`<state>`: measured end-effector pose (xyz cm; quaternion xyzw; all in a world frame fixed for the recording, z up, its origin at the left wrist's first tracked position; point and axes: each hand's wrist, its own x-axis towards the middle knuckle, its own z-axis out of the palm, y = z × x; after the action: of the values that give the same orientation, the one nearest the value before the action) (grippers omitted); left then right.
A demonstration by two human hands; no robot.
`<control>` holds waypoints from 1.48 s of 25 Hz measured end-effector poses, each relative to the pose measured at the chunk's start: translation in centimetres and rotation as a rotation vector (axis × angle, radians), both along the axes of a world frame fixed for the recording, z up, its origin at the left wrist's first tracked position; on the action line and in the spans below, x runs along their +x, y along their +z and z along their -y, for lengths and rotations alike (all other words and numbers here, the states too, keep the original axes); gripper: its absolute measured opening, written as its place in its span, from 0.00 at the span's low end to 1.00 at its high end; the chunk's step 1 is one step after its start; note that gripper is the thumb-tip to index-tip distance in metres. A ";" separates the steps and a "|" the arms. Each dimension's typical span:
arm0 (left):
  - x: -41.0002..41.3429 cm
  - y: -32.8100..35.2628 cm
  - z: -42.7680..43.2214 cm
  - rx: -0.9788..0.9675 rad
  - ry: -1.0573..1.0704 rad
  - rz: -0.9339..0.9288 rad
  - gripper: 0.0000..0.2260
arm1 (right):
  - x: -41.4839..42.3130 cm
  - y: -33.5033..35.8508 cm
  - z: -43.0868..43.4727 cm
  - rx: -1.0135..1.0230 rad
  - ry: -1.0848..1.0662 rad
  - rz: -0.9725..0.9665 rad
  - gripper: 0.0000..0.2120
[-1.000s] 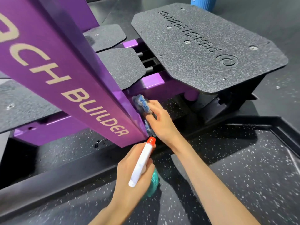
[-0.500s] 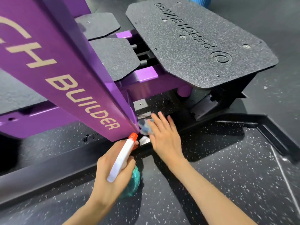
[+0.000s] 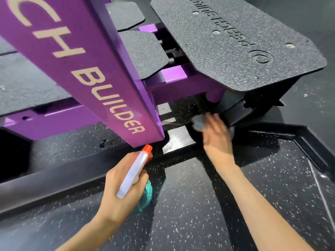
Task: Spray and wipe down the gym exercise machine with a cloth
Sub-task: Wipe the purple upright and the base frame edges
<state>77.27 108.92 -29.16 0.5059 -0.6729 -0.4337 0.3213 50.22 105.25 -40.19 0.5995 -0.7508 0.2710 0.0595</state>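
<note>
Currently left hand grips the spray bottle, orange nozzle just below the purple beam lettered BUILDER; right hand, blurred, fingers flat, presses the cloth onto the black base frame under the textured footplate

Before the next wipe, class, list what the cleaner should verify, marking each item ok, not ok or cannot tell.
1. Firm grip of left hand on spray bottle: ok.
2. Its orange nozzle aimed away from the person: ok.
3. The cloth under right hand: ok.
4. The cloth flat against black base frame: cannot tell, motion blur.
5. The glossy patch on that frame wiped dry: not ok, looks wet.
6. Liquid left in the bottle: cannot tell.
</note>
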 end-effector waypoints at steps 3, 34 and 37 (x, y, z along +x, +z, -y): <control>1.5 0.5 -0.1 0.033 0.061 -0.003 0.16 | 1.3 0.4 -1.2 -0.305 -0.226 0.285 0.16; 33.7 4.0 -10.3 -0.023 0.874 -0.019 0.20 | 49.9 4.1 -4.9 0.389 0.359 0.894 0.12; 37.4 3.0 -11.7 -0.040 1.011 -0.025 0.22 | 50.5 4.6 -4.9 0.105 0.848 0.406 0.22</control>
<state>114.67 120.60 -26.20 0.7571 -0.3480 -0.2170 0.5086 100.74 110.19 -35.54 0.7902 -0.4490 0.3449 -0.2345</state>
